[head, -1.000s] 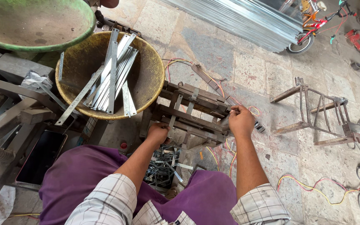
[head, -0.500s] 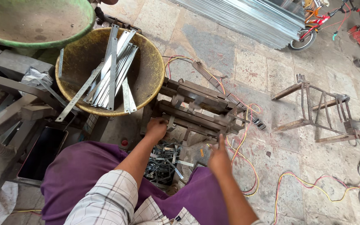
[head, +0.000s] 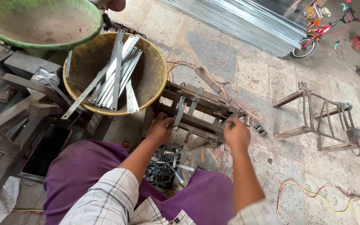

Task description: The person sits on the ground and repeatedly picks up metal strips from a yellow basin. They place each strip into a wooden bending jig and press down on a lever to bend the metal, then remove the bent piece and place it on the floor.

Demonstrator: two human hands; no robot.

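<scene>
Head view: left hand (head: 160, 129) grips a metal strip (head: 179, 113) at the iron jig (head: 196, 114); right hand (head: 236, 134) is fisted at its right end (contents unclear). Yellow basin (head: 151, 89) crowds left; open paving right.

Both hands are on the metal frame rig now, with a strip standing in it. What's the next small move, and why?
Probably press the bent metal strip down into the rusty frame jig. The left hand rests at the strip's lower end and the right hand holds the jig's near right edge, so the piece looks seated but tilted. Whether either grip is closed cannot be told.
</scene>
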